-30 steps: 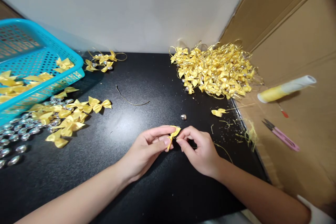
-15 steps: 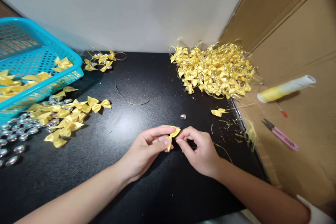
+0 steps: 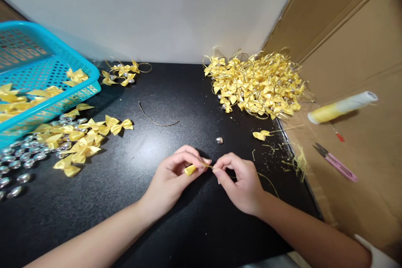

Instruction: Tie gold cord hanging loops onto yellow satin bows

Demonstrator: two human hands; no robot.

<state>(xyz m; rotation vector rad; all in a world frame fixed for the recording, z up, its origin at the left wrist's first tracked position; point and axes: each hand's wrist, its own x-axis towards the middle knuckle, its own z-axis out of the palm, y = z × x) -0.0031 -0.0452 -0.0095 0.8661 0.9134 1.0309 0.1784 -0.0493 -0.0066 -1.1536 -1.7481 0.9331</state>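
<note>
Left fingers (image 3: 179, 158) clamp and partly hide a bow (image 3: 190, 170); right fingers (image 3: 226, 161) pinch a cord (image 3: 207, 165), above the worktop (image 3: 188, 100). A bead (image 3: 219, 140) lies just beyond; heap (image 3: 257, 88) behind, basket (image 3: 95, 77) left, snips (image 3: 342, 167) right.

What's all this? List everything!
table: one, black, centre
wall: one, grey, back
cardboard: some, brown, right
basket: one, turquoise, left
basket bows: several, yellow, inside
loose bows: several, yellow, left
looped bows: several, yellow, back left
bow heap: one, yellow, back right
single bow: one, yellow, right
beads: many, silver, left
lone bead: one, silver, centre
cord: one, dark, centre
scraps: many, yellowish, right
tube: one, yellow-white, right
small object: one, red, right
snips: one, pink-handled, right
ribbon: one, yellow, centre
strand: one, golden, centre
arms: two, bare, bottom
left grip: one, bare, around ribbon
right grip: one, bare, pinching strand
</note>
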